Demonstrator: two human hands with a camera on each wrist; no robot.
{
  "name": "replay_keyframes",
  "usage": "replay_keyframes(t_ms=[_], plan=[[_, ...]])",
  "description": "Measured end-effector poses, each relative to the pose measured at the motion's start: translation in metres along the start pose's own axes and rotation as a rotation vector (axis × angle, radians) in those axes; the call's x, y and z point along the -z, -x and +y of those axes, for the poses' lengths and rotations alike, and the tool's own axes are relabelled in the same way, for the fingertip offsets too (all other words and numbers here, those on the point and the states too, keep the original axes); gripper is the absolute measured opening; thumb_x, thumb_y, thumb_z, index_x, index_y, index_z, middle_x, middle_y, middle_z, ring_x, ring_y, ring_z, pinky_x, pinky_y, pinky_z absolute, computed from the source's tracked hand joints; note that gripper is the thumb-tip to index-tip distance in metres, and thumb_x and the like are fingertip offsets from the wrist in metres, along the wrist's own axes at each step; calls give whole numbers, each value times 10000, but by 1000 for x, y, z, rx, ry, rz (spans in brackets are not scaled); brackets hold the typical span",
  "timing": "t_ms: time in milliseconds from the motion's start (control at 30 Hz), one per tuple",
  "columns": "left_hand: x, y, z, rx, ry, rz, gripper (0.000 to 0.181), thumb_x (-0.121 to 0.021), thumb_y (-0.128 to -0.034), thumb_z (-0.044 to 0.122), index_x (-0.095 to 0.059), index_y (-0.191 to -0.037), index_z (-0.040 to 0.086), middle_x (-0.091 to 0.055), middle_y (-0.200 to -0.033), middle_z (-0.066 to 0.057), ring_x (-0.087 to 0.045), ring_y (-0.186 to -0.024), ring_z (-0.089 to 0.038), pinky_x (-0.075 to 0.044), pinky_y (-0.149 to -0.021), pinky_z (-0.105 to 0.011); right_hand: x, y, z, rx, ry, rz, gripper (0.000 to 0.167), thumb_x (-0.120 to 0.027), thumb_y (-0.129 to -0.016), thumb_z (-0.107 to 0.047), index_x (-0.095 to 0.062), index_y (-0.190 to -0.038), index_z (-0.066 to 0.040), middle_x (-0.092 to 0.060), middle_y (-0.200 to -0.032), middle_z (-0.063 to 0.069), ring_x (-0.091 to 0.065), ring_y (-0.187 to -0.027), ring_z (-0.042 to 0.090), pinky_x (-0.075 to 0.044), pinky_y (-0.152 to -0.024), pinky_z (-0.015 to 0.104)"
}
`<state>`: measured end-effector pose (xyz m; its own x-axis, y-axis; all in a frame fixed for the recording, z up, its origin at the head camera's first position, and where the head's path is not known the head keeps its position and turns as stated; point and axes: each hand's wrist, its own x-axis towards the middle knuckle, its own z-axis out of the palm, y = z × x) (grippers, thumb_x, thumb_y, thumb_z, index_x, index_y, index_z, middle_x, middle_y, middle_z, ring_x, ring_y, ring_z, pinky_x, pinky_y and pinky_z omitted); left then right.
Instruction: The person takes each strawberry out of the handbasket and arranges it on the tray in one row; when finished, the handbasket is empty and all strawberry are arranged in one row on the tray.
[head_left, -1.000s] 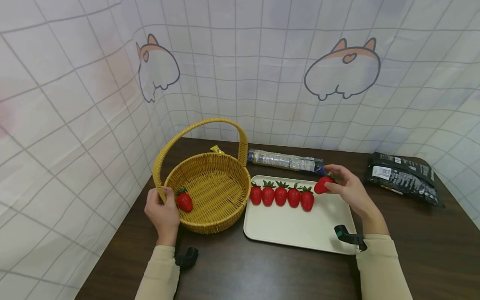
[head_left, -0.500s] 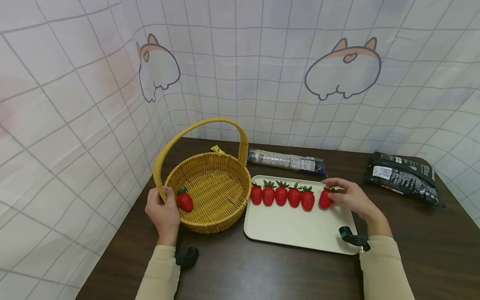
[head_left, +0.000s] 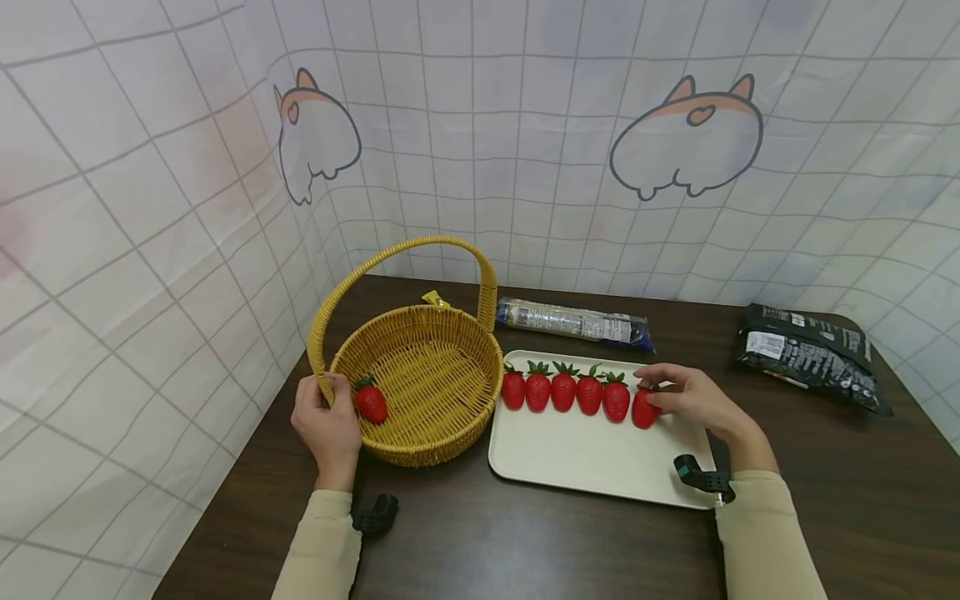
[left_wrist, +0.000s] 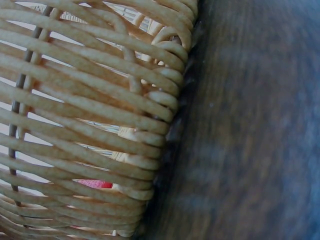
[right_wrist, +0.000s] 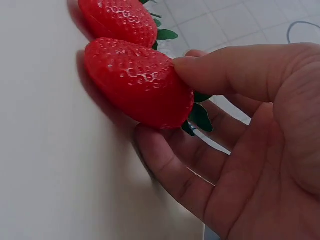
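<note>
My right hand [head_left: 697,404] pinches a strawberry [right_wrist: 140,85] between thumb and fingers, at the right end of a row of several strawberries [head_left: 563,390] on the cream tray [head_left: 570,454]. In the right wrist view the pinched strawberry lies close against its neighbour [right_wrist: 120,20], green leaves toward the palm. My left hand [head_left: 327,427] grips the yellow woven basket [head_left: 435,450] at the left foot of its handle. Inside the basket, by its left wall, lies one strawberry [head_left: 371,402]. The left wrist view shows the basket's weave [left_wrist: 90,100], with a bit of red through a gap.
Behind the tray lies a long blue-and-clear packet [head_left: 573,322]. A black bag [head_left: 810,354] sits at the right rear. Something small and yellow [head_left: 435,299] is partly hidden behind the basket. The dark wooden table [head_left: 480,542] meets a white gridded curtain [head_left: 555,167].
My right hand has lowered the strawberry onto the tray, then shifted it left to the end of the row. The left hand and the basket have stayed in place.
</note>
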<state>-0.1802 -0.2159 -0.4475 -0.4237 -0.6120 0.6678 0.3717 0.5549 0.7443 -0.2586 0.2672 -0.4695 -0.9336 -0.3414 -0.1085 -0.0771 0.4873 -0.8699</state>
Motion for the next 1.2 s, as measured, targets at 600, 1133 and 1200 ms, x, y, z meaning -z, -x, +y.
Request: replay_keyframes(t_ms=[600, 1133, 1200], plan=[[-1, 0, -29, 13, -36, -21, 269, -601, -910, -25, -536, -649, -11, -546, -741, -126, -369, -623, -46, -286, -595, -209, -6, -5, 0, 33, 51, 77, 445, -650, -924, -113, -529, -1344, -29, -552, -1321, 230, -587, -1087, 367, -479, -831, 369], [-1, 0, -7, -10, -31, -1, 309, -559, -931, -25, -495, -629, -41, -513, -714, -176, -332, -604, -43, -253, -594, -194, -1, -5, -1, 2, 115, 204, 400, -587, -981, -231, -542, -1338, -55, -556, -1313, 211, -622, -1037, 316, -510, -839, 405], [-2, 0, -18, -3, -38, -7, 298, -569, -926, -21, -509, -635, -30, -522, -721, -160, -337, -607, -38, -263, -590, -206, 2, -2, -6, 33, 126, 302, 375, -565, -996, -235, -553, -1324, -53, -561, -1306, 201, -634, -1013, 290, -524, -812, 320]])
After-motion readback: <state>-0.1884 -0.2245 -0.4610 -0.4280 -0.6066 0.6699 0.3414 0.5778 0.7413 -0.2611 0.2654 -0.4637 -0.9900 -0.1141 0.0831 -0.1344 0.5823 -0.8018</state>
